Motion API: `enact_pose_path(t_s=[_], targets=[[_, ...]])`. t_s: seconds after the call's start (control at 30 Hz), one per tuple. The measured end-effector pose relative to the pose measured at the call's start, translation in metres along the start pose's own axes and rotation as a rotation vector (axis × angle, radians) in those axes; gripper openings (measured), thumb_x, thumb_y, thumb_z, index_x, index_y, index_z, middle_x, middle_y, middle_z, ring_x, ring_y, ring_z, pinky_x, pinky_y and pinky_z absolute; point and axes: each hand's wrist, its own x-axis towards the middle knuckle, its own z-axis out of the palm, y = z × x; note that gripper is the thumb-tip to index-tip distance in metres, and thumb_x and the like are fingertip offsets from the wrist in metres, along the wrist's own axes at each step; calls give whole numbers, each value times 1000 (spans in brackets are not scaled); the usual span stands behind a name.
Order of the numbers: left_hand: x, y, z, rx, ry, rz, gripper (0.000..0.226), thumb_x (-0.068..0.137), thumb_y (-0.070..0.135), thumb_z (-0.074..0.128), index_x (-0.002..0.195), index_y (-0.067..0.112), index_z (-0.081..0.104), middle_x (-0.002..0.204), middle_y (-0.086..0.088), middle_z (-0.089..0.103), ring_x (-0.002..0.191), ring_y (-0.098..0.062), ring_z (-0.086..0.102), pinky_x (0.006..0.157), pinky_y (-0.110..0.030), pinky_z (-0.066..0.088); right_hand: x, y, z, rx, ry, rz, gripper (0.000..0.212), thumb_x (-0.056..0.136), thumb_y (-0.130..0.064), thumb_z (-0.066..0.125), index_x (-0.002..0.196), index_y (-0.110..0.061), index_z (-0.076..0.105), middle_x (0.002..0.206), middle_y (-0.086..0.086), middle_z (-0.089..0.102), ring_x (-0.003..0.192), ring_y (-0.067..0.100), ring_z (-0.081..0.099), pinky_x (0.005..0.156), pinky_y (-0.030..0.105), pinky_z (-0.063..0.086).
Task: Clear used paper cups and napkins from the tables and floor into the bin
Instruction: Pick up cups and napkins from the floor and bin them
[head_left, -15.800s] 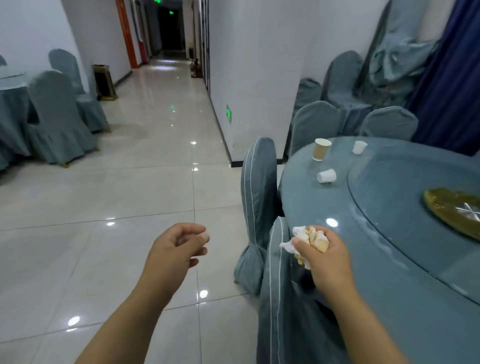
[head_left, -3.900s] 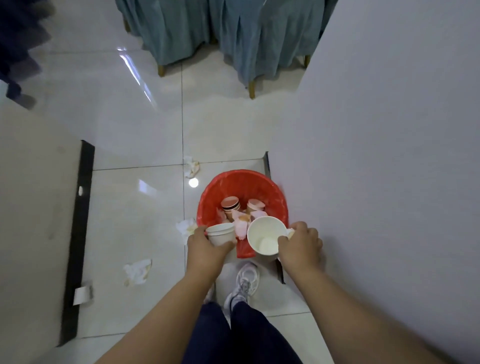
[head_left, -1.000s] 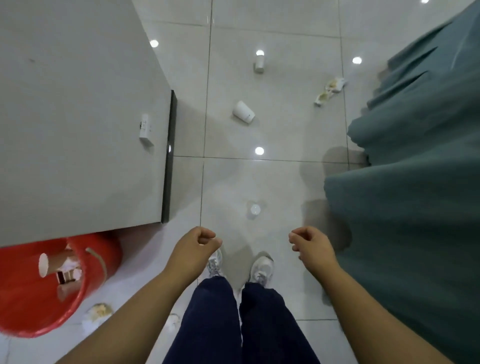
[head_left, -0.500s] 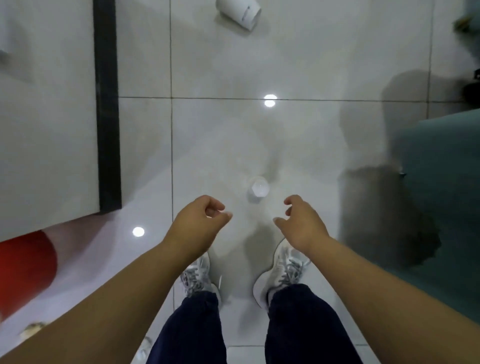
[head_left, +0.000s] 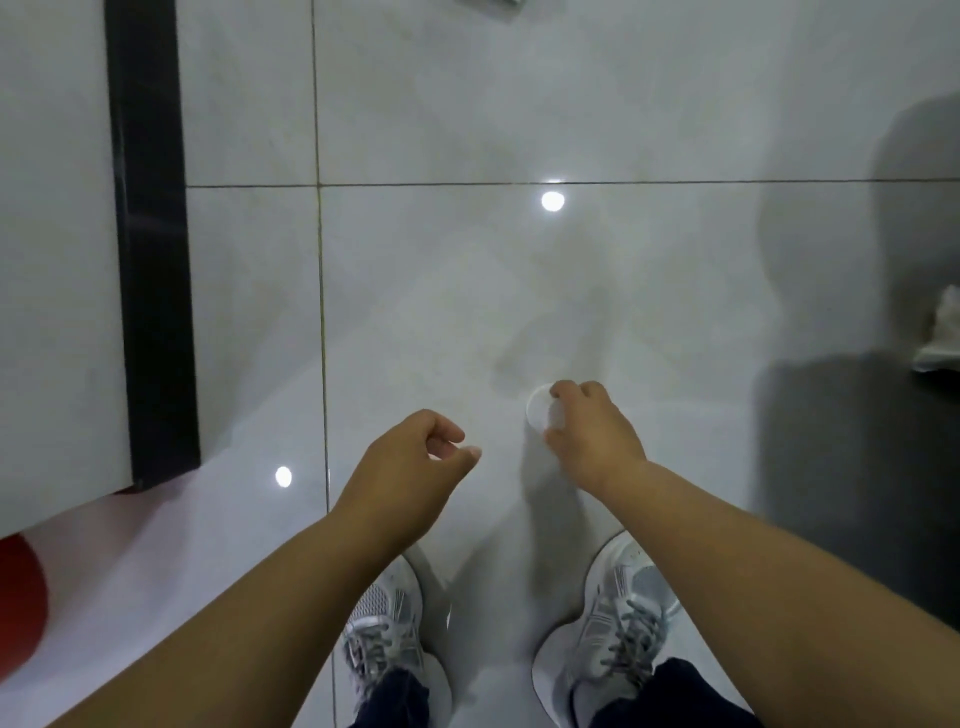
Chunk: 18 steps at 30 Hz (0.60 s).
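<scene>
Directly below the camera, a small white paper cup (head_left: 541, 411) sits on the glossy tiled floor (head_left: 467, 291), just ahead of the person's feet and a little to the right of their midline. It appears to stand upside down, its round flat end facing up, so its long axis runs vertically toward the camera; blur makes it hard to be sure which end is up.

For the pick-up, what counts is that the cup lies right at the right hand (head_left: 589, 436) and clearly apart from the left hand (head_left: 415, 462). The right hand reaches down over it, fingers (head_left: 566, 388) curled round the cup's far and right side and the thumb toward its near edge. They seem to touch the wall, but whether the grip has fully closed I cannot tell. The left hand hangs beside it, loosely curled with thumb and forefinger apart, and has hold of nothing.

Since the cup stands on end, closing the right hand round its wall and lifting straight up looks like the natural move; a squeeze too hard would likely crush the thin paper.

Off to the person's left, a slice of the red bin (head_left: 21, 603) shows at the frame edge, beyond the white wall (head_left: 57, 260) with its dark skirting strip (head_left: 150, 249). At the right edge a crumpled napkin (head_left: 943, 338) lies on the floor, and another item is cut off at the top edge.
</scene>
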Motion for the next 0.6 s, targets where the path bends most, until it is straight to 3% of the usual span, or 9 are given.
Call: enact_pose_path(t_s=[0.17,0.3,0.47,0.6], targets=[[-16,33,-12,-13,-18,5,15,88,37,60,98,26,56,87,13,57,80,-2,53,62,-18,39,-22,-6,-40,423,79,161,43,90,-31,54,129,-16,42,120,6,51,98,26,54,85,35,48],[-43,78,-29,-62,-17,19,13,89,34,60,98,25,57,86,12,57,80,-4,53,62,-16,38,-56,-16,-87,743,99,228,25,89,-41,55,105,-24,46,101,-1,58,89,23,62,83,45,55],[-83,145,-62,-132,4,38,13,89,35,60,98,27,57,91,10,59,83,-4,55,63,-17,40,-103,-30,-162,903,134,257,19,85,-31,62,89,-28,44,96,-1,59,87,27,64,81,46,55],[-101,194,-95,-157,36,36,12,88,37,60,96,29,56,93,11,59,85,-4,55,64,-17,41,-129,-46,-229,1003,173,235,20,85,-22,64,89,-27,45,96,-1,57,85,27,63,75,40,56]])
